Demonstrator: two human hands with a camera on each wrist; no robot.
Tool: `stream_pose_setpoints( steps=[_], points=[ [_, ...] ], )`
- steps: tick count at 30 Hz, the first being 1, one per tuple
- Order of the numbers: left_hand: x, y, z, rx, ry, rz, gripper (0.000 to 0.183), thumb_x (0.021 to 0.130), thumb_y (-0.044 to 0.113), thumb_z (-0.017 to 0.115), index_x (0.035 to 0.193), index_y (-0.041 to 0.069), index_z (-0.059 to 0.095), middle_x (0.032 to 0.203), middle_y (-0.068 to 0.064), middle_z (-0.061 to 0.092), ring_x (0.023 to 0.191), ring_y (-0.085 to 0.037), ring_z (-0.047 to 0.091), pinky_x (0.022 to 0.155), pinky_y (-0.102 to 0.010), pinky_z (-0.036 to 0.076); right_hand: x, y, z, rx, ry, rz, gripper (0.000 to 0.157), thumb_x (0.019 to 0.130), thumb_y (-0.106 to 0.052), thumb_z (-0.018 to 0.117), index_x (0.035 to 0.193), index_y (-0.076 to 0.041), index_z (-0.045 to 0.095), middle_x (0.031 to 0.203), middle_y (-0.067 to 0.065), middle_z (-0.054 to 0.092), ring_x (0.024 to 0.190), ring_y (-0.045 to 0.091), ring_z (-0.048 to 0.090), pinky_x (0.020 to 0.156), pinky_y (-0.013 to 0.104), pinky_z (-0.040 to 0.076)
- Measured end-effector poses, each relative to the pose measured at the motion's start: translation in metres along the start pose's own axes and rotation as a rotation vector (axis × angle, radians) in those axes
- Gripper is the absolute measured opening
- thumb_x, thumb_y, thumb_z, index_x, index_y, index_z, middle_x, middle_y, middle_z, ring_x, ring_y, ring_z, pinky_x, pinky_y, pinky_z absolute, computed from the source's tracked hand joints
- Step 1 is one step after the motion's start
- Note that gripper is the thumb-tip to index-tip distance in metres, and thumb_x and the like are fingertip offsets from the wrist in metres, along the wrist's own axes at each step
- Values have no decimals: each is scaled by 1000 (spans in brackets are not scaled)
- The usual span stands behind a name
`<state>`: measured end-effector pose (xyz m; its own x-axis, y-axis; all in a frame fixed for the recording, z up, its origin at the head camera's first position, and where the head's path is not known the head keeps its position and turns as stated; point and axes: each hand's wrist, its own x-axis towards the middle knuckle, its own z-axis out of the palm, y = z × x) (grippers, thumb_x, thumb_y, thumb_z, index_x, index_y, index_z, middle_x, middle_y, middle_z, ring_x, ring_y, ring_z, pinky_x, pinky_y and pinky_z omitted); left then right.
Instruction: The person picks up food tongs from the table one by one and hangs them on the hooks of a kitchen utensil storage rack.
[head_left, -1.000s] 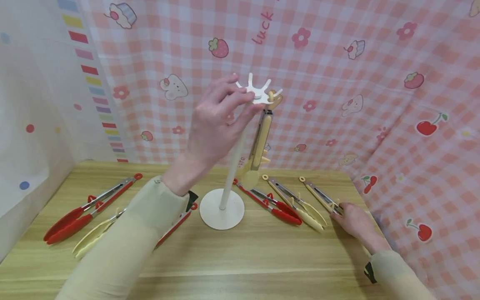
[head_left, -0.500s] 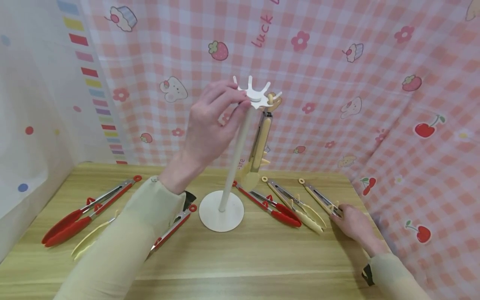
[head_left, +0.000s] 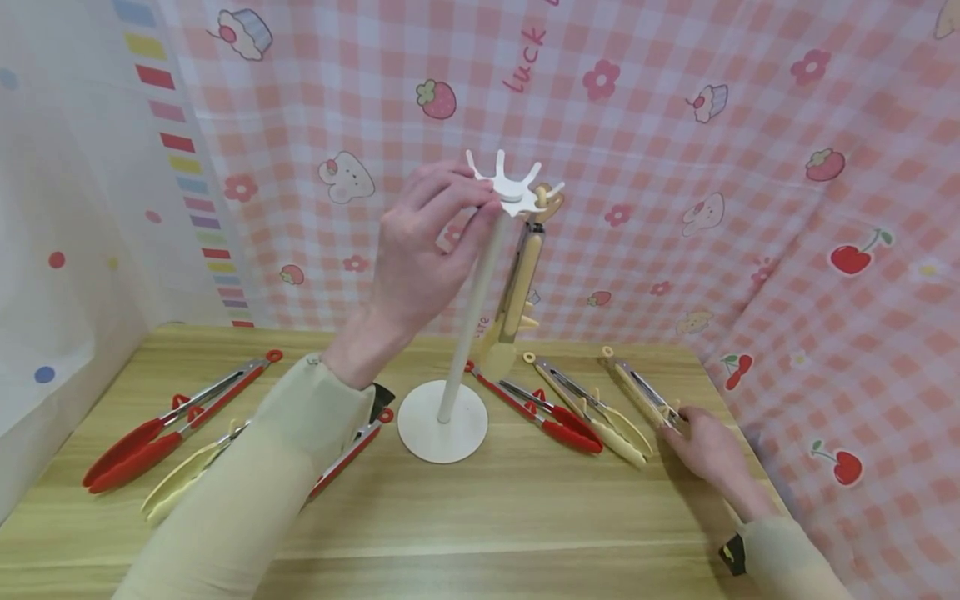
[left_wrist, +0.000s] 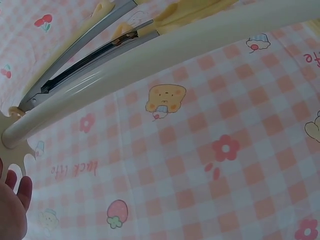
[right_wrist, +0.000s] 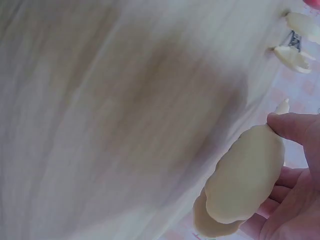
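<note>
A white stand (head_left: pixel 474 308) with a round base and a hooked top rises from the wooden table. My left hand (head_left: pixel 427 237) pinches the left rim of that top between thumb and fingers; in the left wrist view a few fingertips show beside the disc. Pale yellow tongs (head_left: pixel 521 287) hang by their ring from a hook on the right. At the table's right side my right hand (head_left: pixel 708 446) grips a second pair of yellow tongs (head_left: pixel 637 387). Their scalloped heads (right_wrist: pixel 245 175) stick out past the thumb in the right wrist view, raised off the tabletop.
Red tongs (head_left: pixel 540 408) and yellow tongs (head_left: pixel 592 408) lie right of the stand's base. Left of it are large red tongs (head_left: pixel 180 425), yellow tongs (head_left: pixel 187 479) and red tongs (head_left: pixel 348 458), the last two partly behind my left sleeve. Checked cloth (head_left: pixel 645 250) hangs behind.
My left hand has shifted slightly left and down along the stand's top, uncovering more of it. The right hand's tongs have risen a little at the ring end.
</note>
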<state>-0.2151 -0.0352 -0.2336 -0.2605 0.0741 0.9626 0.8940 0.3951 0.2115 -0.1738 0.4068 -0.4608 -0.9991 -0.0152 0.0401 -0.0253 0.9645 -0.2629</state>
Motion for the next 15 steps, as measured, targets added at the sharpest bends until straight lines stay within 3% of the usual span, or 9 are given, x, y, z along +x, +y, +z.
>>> stream_pose_setpoints(
  steps=[3,15],
  points=[
    [-1,0,0,1,-1,3,11,98,10,73,101,0,76,103,-18,77,113,-33,67,110,-32,54,-3,-7,-4,24,27,-2,56,100,-30,66,132,16,59,131,40,64,120,59,63,97,67,53],
    [0,2,1,5,6,-4,21,88,17,85,99,1,76,105,-17,77,111,-33,66,108,-31,54,-17,-51,-25,125,197,-50,47,101,-28,69,131,8,62,131,34,67,119,54,65,96,67,53]
  ],
)
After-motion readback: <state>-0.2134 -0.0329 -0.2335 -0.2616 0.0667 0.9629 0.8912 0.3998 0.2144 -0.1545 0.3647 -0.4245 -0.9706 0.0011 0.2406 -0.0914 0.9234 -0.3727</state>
